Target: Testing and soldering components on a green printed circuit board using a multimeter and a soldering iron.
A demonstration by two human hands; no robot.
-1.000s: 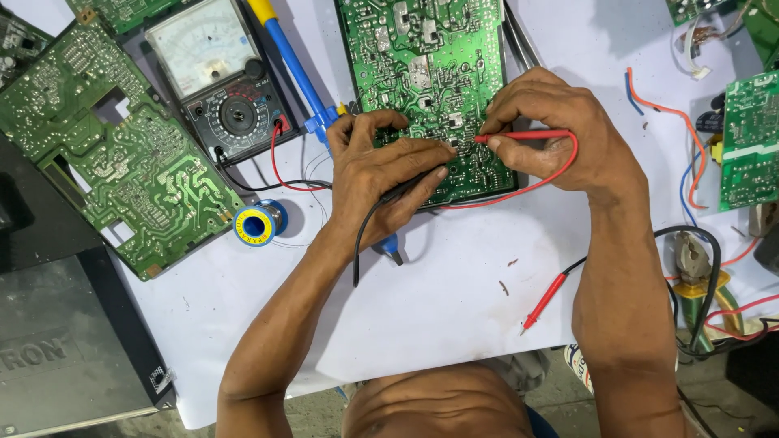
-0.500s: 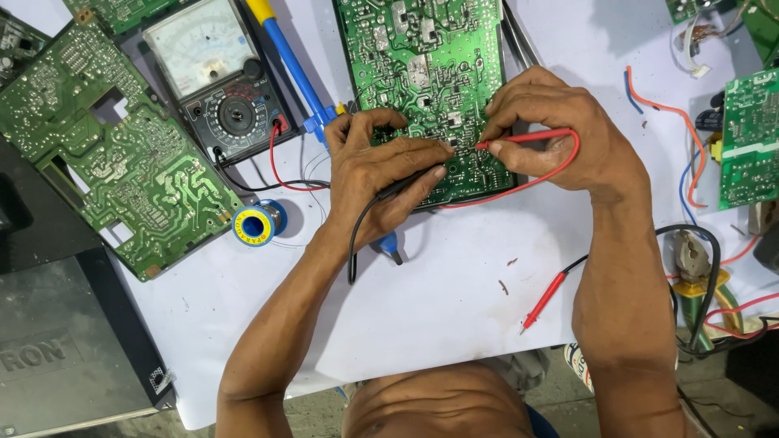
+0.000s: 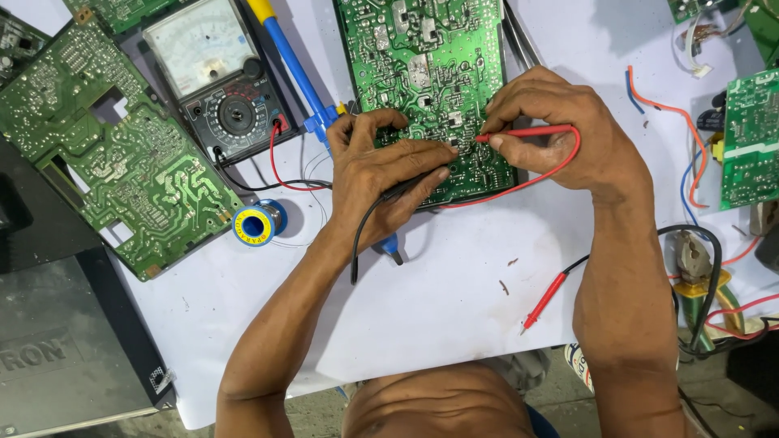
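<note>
A white sheet-covered worktable [image 3: 454, 324] carries everything. The landmark is the large green rectangular circuit board [image 3: 422, 57] lying solder-side up at the table's top centre. Well to the left of that board lies a second green circuit board with a cut-out notch [image 3: 122, 162], and between the two sits a black analogue multimeter with a pale dial face [image 3: 219, 81]. At the far right of the landmark board, near the table edge, a smaller green board [image 3: 751, 138] shows in part. A blue-handled soldering iron [image 3: 292, 69] lies slanted just beside the landmark board's left edge.

The left hand [image 3: 381, 178] rests on the board's lower left corner, fingers curled closed around a thin black test probe [image 3: 410, 188], whose tip touches the board near its lower middle. The right hand [image 3: 568, 134] rests on the board's lower right edge, thumb and forefinger pinched on a slim red test probe [image 3: 523, 131], pointing left toward the black tip.

Below and left of the board lies a small blue-and-yellow solder spool [image 3: 254, 225]. Below and right, apart from both hands, lies a loose red probe [image 3: 544, 302].
</note>
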